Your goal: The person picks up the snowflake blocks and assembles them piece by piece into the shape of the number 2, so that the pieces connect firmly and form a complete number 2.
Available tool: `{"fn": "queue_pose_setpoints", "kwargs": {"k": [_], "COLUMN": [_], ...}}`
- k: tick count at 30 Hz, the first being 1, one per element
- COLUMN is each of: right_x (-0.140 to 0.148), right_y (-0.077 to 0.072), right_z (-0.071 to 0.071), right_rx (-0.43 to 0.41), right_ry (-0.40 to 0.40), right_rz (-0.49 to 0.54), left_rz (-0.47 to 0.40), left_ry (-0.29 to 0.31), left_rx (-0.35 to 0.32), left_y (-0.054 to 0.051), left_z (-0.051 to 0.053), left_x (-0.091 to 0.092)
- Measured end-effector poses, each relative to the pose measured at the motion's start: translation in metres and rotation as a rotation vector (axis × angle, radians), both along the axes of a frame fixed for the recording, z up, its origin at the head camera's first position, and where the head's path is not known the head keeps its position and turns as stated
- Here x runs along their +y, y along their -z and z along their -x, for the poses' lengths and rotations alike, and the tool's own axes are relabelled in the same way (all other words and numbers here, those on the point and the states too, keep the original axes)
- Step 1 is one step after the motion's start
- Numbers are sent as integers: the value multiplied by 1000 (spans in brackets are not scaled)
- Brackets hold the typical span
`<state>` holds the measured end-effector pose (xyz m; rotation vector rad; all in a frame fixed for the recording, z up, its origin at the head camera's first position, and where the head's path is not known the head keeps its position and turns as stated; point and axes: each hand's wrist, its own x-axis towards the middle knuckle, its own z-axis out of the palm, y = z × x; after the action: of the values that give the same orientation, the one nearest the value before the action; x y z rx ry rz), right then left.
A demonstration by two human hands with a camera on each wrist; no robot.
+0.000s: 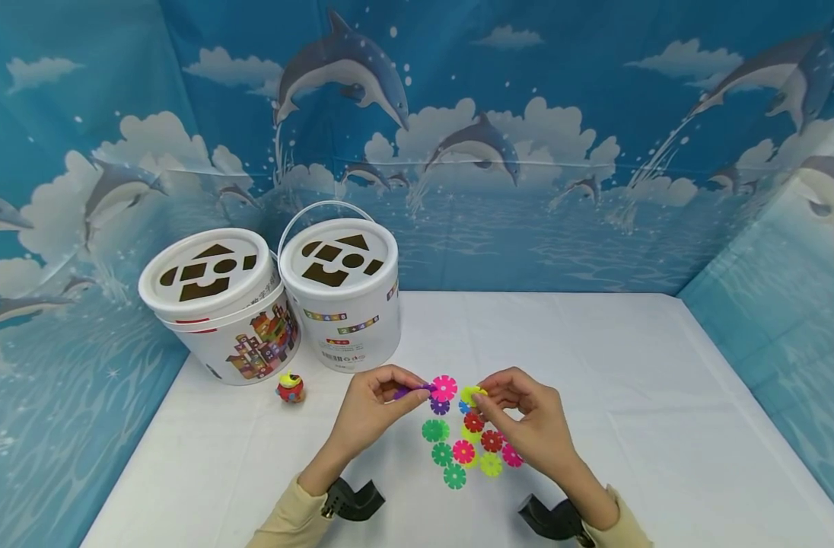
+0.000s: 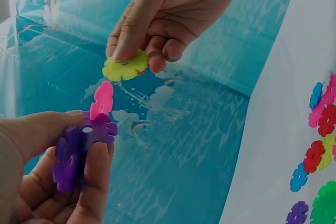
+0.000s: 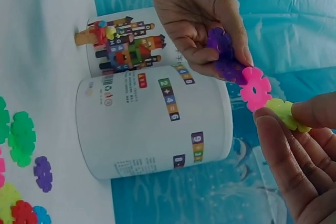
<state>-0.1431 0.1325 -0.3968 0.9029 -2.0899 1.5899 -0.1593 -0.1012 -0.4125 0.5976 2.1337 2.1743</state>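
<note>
My left hand [image 1: 376, 403] pinches purple notched plastic discs [image 2: 68, 156], flower-shaped and joined together. A pink disc [image 3: 255, 88] is slotted into their end and sticks out toward the other hand. Between thumb and fingers, my right hand [image 1: 530, 418] holds a yellow disc [image 2: 126, 67]. The yellow disc is close to the pink one, with a small gap in the left wrist view. Below the hands, loose discs lie on the white table, among them a green disc [image 1: 435, 431], a red disc [image 1: 491, 441] and a purple disc [image 1: 440, 406].
Two white lidded buckets stand at the back left, one bucket [image 1: 342, 327] upright and another bucket [image 1: 214, 354] beside it. A small red toy figure [image 1: 291, 388] is in front of them. A blue dolphin-print cloth [image 1: 458, 228] hangs behind the white table [image 1: 636, 365].
</note>
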Motion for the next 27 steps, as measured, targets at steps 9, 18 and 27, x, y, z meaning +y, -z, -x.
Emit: {"fn": "queue_pose_setpoints", "kwargs": {"k": [9,18,27], "right_x": [-4,-7,-8], "right_y": [11,14,16], "right_z": [7,10,12], "right_rx": [71,160,106], "right_ry": [-13,-6,-32], "right_rz": [-8,22,59], "left_rz": [31,-37,36], "left_ry": [-36,-7,-11], "left_rx": [10,-35,1], "left_y": [0,2,-21], "left_z": [0,-1,-11], "left_x": [1,3,5]}}
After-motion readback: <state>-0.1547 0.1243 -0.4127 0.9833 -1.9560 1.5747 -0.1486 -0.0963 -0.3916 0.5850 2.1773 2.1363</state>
